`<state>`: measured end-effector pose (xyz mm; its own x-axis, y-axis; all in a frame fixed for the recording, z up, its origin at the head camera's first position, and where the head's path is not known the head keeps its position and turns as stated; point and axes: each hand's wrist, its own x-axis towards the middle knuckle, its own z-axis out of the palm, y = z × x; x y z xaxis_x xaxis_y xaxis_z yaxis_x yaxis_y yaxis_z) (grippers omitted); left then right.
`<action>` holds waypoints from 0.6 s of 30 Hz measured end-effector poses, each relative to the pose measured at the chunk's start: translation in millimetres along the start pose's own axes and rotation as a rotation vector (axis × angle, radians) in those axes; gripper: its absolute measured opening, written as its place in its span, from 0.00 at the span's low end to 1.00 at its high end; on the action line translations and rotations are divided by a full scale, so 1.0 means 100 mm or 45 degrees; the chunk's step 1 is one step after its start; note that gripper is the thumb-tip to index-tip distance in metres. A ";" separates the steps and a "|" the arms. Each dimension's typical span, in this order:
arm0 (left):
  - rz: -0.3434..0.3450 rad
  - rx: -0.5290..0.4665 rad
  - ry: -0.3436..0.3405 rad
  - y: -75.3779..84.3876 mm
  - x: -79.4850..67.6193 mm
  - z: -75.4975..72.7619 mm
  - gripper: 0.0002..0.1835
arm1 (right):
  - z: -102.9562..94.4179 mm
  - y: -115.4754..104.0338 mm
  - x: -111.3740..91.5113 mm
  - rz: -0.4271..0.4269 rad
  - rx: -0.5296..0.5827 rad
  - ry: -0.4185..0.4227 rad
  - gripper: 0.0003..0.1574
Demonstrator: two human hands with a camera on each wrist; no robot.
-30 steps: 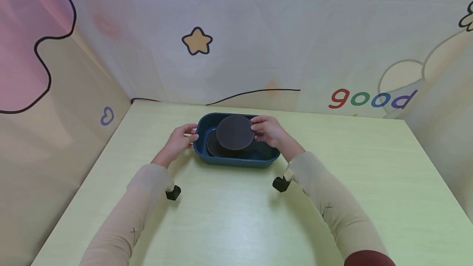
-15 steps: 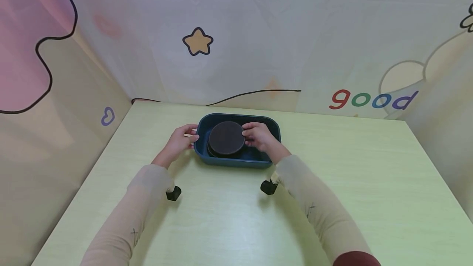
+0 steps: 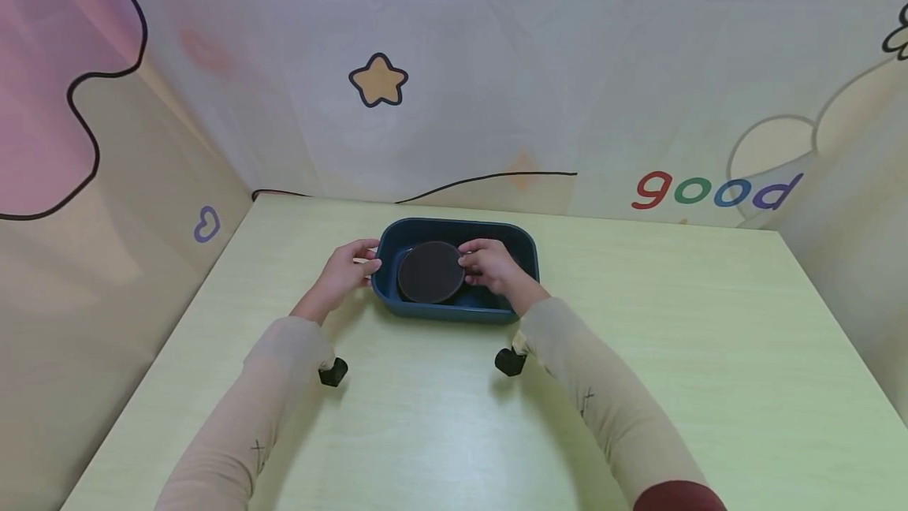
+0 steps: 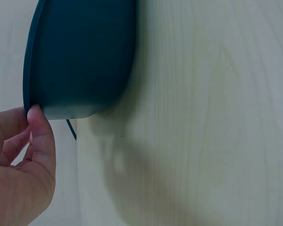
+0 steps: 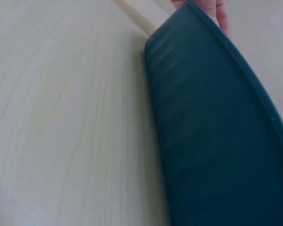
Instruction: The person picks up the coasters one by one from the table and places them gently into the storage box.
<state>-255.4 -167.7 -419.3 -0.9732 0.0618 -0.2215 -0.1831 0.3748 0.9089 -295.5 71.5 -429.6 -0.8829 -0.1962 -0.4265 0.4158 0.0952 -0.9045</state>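
A dark blue oblong tub [image 3: 454, 313] stands near the back of the table. My left hand [image 3: 345, 271] pinches its left rim between thumb and fingers; the left wrist view shows the thumb against the outer wall of the tub [image 4: 80, 56]. Inside, left of centre, lies a flat round dark disc [image 3: 430, 272], seen from above. My right hand [image 3: 495, 266] reaches over the tub and grips the disc's right edge. Whatever lies under the disc is hidden. In the right wrist view, the tub's side wall [image 5: 212, 117] covers nearly all of the right hand.
The pale wooden table [image 3: 426, 424] extends around the tub. A patterned cloth wall [image 3: 468, 101] rises behind and along both sides. Small black wrist cameras hang below each sleeve, the right camera [image 3: 510, 362] near the tub's front.
My right hand has moved left and down with the disc, lowering it over a second dark round thing in the tub, now covered. The left hand and the tub have stayed put.
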 end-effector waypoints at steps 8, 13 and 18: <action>0.002 0.001 0.010 0.00 0.00 0.01 0.23 | 0.00 0.01 -0.02 0.033 -0.048 0.048 0.17; 0.014 -0.019 0.014 0.00 0.00 0.01 0.23 | 0.00 0.00 -0.03 0.036 -0.066 0.095 0.16; 0.015 -0.003 0.007 0.00 -0.01 0.00 0.23 | 0.00 -0.01 -0.04 0.045 -0.069 0.140 0.15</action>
<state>-254.9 -167.6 -419.3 -0.9760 0.0613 -0.2091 -0.1721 0.3722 0.9121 -292.9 72.4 -427.2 -0.8878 -0.0840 -0.4525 0.4373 0.1530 -0.8862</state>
